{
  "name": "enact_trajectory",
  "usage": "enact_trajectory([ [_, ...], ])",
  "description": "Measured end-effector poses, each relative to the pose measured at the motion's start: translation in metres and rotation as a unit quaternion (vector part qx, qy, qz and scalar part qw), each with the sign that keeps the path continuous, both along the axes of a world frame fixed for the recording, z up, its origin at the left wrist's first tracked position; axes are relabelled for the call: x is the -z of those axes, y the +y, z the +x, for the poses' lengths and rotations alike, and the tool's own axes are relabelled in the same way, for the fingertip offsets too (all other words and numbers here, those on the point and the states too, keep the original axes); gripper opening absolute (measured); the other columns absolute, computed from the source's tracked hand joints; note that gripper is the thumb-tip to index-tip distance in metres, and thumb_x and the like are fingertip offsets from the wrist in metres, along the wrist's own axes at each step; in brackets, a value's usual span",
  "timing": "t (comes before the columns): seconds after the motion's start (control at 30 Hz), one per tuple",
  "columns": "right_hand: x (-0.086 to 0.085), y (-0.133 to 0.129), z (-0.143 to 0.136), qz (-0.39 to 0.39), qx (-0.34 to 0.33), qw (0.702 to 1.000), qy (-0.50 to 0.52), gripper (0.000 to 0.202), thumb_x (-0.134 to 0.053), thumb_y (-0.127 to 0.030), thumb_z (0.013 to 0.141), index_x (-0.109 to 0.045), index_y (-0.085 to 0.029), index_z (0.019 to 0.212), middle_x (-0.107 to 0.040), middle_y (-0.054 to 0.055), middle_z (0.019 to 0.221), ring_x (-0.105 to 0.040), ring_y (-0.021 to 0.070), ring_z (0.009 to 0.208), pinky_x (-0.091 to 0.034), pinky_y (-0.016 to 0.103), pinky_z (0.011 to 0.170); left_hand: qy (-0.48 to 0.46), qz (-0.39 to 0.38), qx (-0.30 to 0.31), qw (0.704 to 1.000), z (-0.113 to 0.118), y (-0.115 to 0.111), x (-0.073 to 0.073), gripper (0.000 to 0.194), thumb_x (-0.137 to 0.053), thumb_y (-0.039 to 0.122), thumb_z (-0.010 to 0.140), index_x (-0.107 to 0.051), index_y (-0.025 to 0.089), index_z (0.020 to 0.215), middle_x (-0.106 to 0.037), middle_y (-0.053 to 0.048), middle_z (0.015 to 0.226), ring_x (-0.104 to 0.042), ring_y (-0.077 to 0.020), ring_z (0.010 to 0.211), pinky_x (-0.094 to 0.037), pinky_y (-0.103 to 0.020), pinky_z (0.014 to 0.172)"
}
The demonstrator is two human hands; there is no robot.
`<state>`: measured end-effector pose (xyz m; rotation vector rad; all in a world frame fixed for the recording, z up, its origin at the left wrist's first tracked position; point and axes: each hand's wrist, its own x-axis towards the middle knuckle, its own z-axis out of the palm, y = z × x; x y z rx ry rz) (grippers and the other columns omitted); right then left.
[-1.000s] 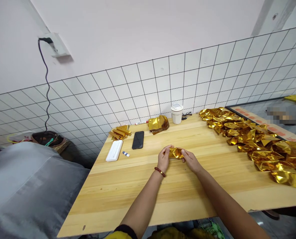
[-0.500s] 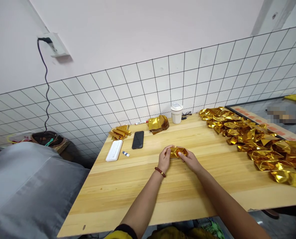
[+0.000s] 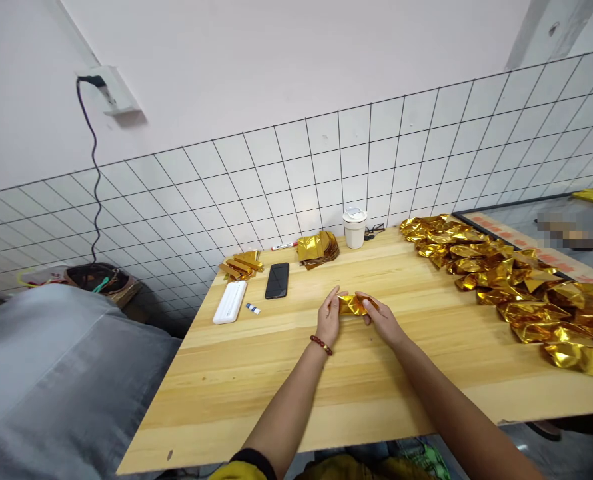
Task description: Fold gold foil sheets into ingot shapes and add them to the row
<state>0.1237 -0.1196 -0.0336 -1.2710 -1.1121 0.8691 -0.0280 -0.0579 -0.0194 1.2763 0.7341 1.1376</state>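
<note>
A small piece of folded gold foil paper (image 3: 351,305) is held between my two hands, just above the middle of the wooden table. My left hand (image 3: 329,317) grips its left end, thumb on the near side; a beaded bracelet circles that wrist. My right hand (image 3: 380,319) pinches the right end with thumb and fingers. Parts of the foil are hidden by my fingers. Beyond my hands lies a stack of gold foil sheets (image 3: 317,248). Many puffed, folded gold foil pieces (image 3: 531,310) lie in overlapping rows along the right side.
On the wooden table (image 3: 256,393) are a black phone (image 3: 277,281), a white power bank (image 3: 229,302), a small blue-and-white tube (image 3: 252,309), gold strips (image 3: 241,265), a red-and-white marker (image 3: 283,246), a lidded white cup (image 3: 355,228) and glasses (image 3: 375,231). A tiled wall stands behind.
My right thumb and fingers have shifted slightly on the right end of the foil paper. My left fingers have lifted a little. The rest of the table looks the same.
</note>
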Motion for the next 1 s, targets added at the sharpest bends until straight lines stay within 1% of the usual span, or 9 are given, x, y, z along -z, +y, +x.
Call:
enact_trajectory([
  [0.1,0.001,0.0,0.001,-0.004,-0.012,1.0,-0.008,0.064,-0.047,-0.062,0.089,-0.06,-0.012,0.128,-0.05,-0.004,0.055,-0.05,0.0143,0.056,-0.041,0.029,0.061,0.014,0.002,-0.002,1.0,0.0,0.0,0.0,0.047,-0.062,0.053,0.084,-0.069,0.019,0.116,-0.072,-0.01,0.113,-0.062,-0.0235,0.113,-0.039,-0.04,0.108],
  [0.27,0.001,0.0,0.002,-0.005,-0.026,1.0,-0.017,0.065,-0.048,-0.063,0.088,-0.06,-0.013,0.127,-0.051,-0.003,0.057,-0.051,0.0146,0.057,-0.042,0.029,0.061,0.03,0.014,-0.007,0.999,0.0,0.001,0.0,0.045,-0.061,0.051,0.085,-0.069,0.02,0.116,-0.072,-0.01,0.112,-0.063,-0.0236,0.112,-0.04,-0.041,0.107],
  [0.4,0.002,0.0,0.003,0.003,-0.032,0.999,-0.005,0.064,-0.046,-0.062,0.09,-0.06,-0.012,0.127,-0.051,-0.003,0.057,-0.051,0.0145,0.057,-0.041,0.029,0.062,0.027,0.02,0.007,0.999,0.0,0.002,0.0,0.045,-0.061,0.051,0.086,-0.069,0.02,0.116,-0.072,-0.01,0.113,-0.062,-0.0237,0.113,-0.038,-0.041,0.109],
  [0.57,0.0,-0.001,0.003,-0.002,-0.044,0.999,-0.004,0.062,-0.049,-0.06,0.09,-0.059,-0.012,0.128,-0.052,-0.003,0.058,-0.051,0.0147,0.059,-0.041,0.03,0.064,0.015,0.01,0.006,1.0,-0.001,0.0,-0.004,0.047,-0.064,0.054,0.082,-0.07,0.019,0.114,-0.072,-0.011,0.112,-0.063,-0.0241,0.112,-0.038,-0.043,0.11],
  [0.63,0.0,-0.001,0.002,-0.003,-0.039,0.999,-0.001,0.063,-0.05,-0.059,0.089,-0.058,-0.012,0.129,-0.052,-0.003,0.058,-0.05,0.0147,0.059,-0.041,0.03,0.064,0.011,0.005,0.008,1.0,-0.001,0.001,-0.004,0.049,-0.064,0.055,0.082,-0.069,0.019,0.115,-0.072,-0.012,0.112,-0.063,-0.0244,0.112,-0.039,-0.043,0.109],
  [0.77,0.0,0.0,0.001,0.0,-0.017,1.0,0.011,0.064,-0.05,-0.058,0.089,-0.055,-0.011,0.132,-0.051,-0.004,0.055,-0.049,0.0145,0.056,-0.04,0.03,0.063,-0.005,-0.009,0.003,1.0,0.0,0.004,0.0,0.054,-0.063,0.058,0.081,-0.068,0.018,0.117,-0.072,-0.013,0.112,-0.063,-0.0255,0.113,-0.04,-0.044,0.107],
  [0.87,0.0,0.0,0.001,-0.001,-0.035,0.999,0.003,0.062,-0.05,-0.058,0.088,-0.059,-0.011,0.127,-0.055,-0.002,0.058,-0.049,0.0143,0.057,-0.041,0.03,0.062,-0.011,-0.007,-0.007,1.0,0.001,0.007,0.004,0.055,-0.062,0.059,0.081,-0.068,0.017,0.116,-0.072,-0.014,0.112,-0.062,-0.0257,0.114,-0.039,-0.044,0.108],
  [1.0,-0.001,-0.001,0.001,0.0,-0.046,0.999,0.0,0.059,-0.052,-0.058,0.087,-0.06,-0.013,0.125,-0.06,-0.001,0.064,-0.049,0.0132,0.056,-0.041,0.029,0.062,0.001,-0.006,0.002,1.0,0.001,0.009,0.008,0.058,-0.061,0.061,0.081,-0.068,0.015,0.116,-0.071,-0.015,0.114,-0.063,-0.0258,0.112,-0.04,-0.044,0.106],
])
